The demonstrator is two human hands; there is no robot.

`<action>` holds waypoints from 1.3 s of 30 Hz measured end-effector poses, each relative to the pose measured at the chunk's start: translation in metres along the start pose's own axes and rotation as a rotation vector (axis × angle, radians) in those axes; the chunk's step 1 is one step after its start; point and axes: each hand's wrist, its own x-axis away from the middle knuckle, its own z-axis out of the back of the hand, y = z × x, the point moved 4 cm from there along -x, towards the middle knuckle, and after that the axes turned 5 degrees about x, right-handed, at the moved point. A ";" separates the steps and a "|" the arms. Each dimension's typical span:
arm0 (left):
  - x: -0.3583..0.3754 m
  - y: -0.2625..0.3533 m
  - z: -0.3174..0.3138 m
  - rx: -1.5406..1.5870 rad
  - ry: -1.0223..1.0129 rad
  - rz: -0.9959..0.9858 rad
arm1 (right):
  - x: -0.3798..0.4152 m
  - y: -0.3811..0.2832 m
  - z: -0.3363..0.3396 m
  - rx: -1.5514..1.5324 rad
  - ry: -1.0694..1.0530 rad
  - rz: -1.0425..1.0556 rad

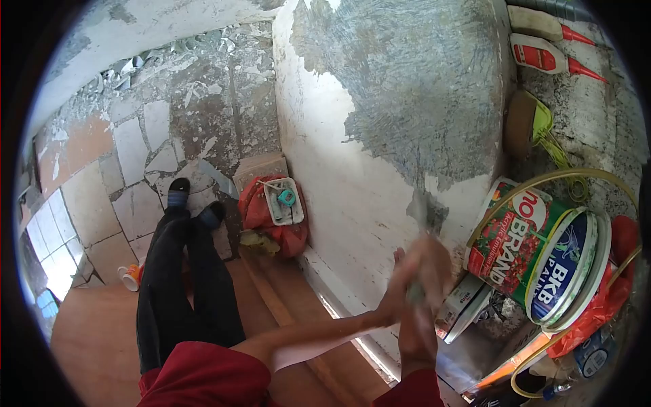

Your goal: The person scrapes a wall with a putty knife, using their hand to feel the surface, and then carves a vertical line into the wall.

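Standing near-upright, scraper [422, 224] between both hands [415, 285].

Green can [517, 239]: "BRAND" in white, partly hidden. Its lid [564, 266]: "BKB PAINT". Other labels too small to read.

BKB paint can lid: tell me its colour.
The BKB paint can lid is blue with white lettering and a white rim, seen in the head view.

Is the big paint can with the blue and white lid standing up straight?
No. The paint can lies tipped on its side, its blue and white lid facing sideways toward the camera, next to the wall.
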 end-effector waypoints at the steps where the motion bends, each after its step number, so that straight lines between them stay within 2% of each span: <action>1: 0.002 -0.007 0.001 -0.026 0.010 0.011 | 0.003 0.006 -0.004 0.023 -0.012 -0.003; 3: 0.007 -0.019 0.003 0.072 0.047 0.020 | 0.008 0.006 -0.007 0.029 -0.016 -0.001; 5: 0.014 -0.049 0.008 0.631 0.126 -0.061 | 0.010 -0.020 0.005 -0.049 -0.008 0.028; 6: 0.011 -0.053 0.008 0.938 0.058 -0.113 | 0.010 -0.029 0.011 -0.078 -0.006 0.029; 7: 0.010 -0.056 0.014 0.753 0.011 -0.091 | 0.010 -0.025 0.009 -0.060 -0.023 0.023; 8: 0.008 -0.026 0.014 0.117 -0.017 -0.027 | 0.010 -0.014 0.005 -0.020 -0.037 0.008; 9: 0.007 -0.017 0.010 -0.194 -0.014 -0.018 | 0.011 -0.007 0.002 0.009 -0.050 0.003; 11: 0.007 -0.009 0.006 -0.382 0.008 -0.053 | 0.014 -0.008 0.001 0.009 -0.059 0.010; 15: 0.008 0.001 0.007 -0.504 0.027 -0.154 | 0.003 -0.034 0.014 -0.081 -0.008 0.012; 18: 0.007 -0.009 0.012 -0.596 0.096 -0.153 | 0.004 0.006 -0.003 0.059 -0.035 -0.048; 19: 0.006 0.001 0.004 -0.538 0.121 -0.146 | 0.003 0.009 -0.006 0.064 -0.043 -0.057; 21: 0.004 0.032 -0.014 -0.221 0.114 -0.086 | 0.002 -0.010 -0.002 -0.001 -0.028 -0.043; 22: 0.002 0.030 -0.007 -0.206 -0.024 -0.100 | 0.001 -0.025 0.003 -0.067 -0.020 -0.031; 24: 0.005 0.019 0.007 -0.320 -0.115 -0.099 | -0.009 -0.027 0.001 -0.097 -0.013 -0.011; 26: 0.007 0.006 0.015 -0.579 -0.034 -0.088 | -0.010 0.002 -0.015 0.000 -0.020 -0.028; 28: 0.006 0.002 0.014 -0.484 0.067 -0.027 | -0.009 0.010 -0.027 0.046 -0.027 -0.039; 29: -0.014 0.005 0.008 -0.030 -0.272 -0.326 | -0.006 0.004 -0.027 0.036 -0.054 -0.057; 30: -0.038 0.003 0.009 0.440 -0.601 -0.606 | -0.015 -0.013 -0.026 0.037 -0.170 -0.172; 31: -0.037 -0.011 0.023 0.442 -0.667 -0.736 | -0.013 -0.013 -0.028 0.217 -0.644 -0.579; 32: -0.032 0.000 0.020 0.453 -0.737 -0.864 | -0.018 -0.015 -0.030 0.281 -0.929 -0.772; 33: -0.020 0.002 0.018 -0.010 -0.550 -0.827 | -0.017 -0.021 -0.027 0.303 -0.908 -0.594; 34: -0.005 0.004 0.017 -0.457 -0.350 -0.755 | -0.016 -0.004 -0.035 0.127 -0.423 -0.287; 35: 0.008 0.014 0.012 -0.890 -0.146 -0.651 | -0.005 0.010 -0.038 0.098 0.003 0.095; 37: 0.006 0.009 0.017 -1.194 0.047 -0.446 | -0.012 0.008 -0.055 -0.006 0.022 0.083; 38: 0.011 -0.003 0.020 -1.073 0.027 -0.348 | -0.009 -0.002 -0.048 -0.044 0.013 0.108; 39: 0.009 0.004 0.018 -1.217 0.041 -0.371 | -0.009 -0.017 -0.040 -0.087 0.011 0.138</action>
